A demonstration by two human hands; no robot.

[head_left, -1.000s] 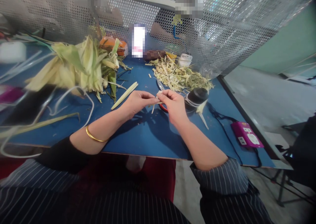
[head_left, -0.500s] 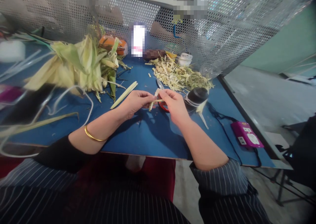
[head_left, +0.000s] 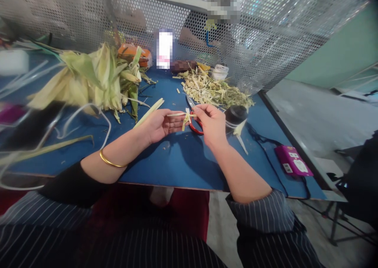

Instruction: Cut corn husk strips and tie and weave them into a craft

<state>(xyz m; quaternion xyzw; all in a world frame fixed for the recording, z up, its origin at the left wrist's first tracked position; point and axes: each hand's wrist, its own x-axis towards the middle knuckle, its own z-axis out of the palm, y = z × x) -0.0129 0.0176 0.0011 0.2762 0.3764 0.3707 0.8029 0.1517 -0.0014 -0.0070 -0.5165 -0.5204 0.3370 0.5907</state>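
My left hand (head_left: 162, 125) is turned palm up, its fingers stretched out beneath a pale, knotted corn husk strip (head_left: 187, 118). One end of the strip runs back under the left thumb. With thumb and forefinger, my right hand (head_left: 211, 122) pinches the strip's other end. A short tail hangs from the knot. Just behind and below the fingers lie red-handled scissors (head_left: 196, 127), blades pointing away and partly covered by the right hand. A long folded husk piece (head_left: 150, 111) rests on the table beside my left wrist.
A large bunch of corn husks (head_left: 88, 75) lies at left. A heap of small husk pieces (head_left: 206, 87) sits at back right, near a black spool (head_left: 236, 115). A lit phone (head_left: 164, 49) stands before the perforated screen. A purple power box (head_left: 293, 160) and cords occupy the right edge.
My left fingers have gone from a curled pinch to stretched out, palm showing. The right hand has shifted slightly right, drawing the strip straighter. More of the scissors shows.
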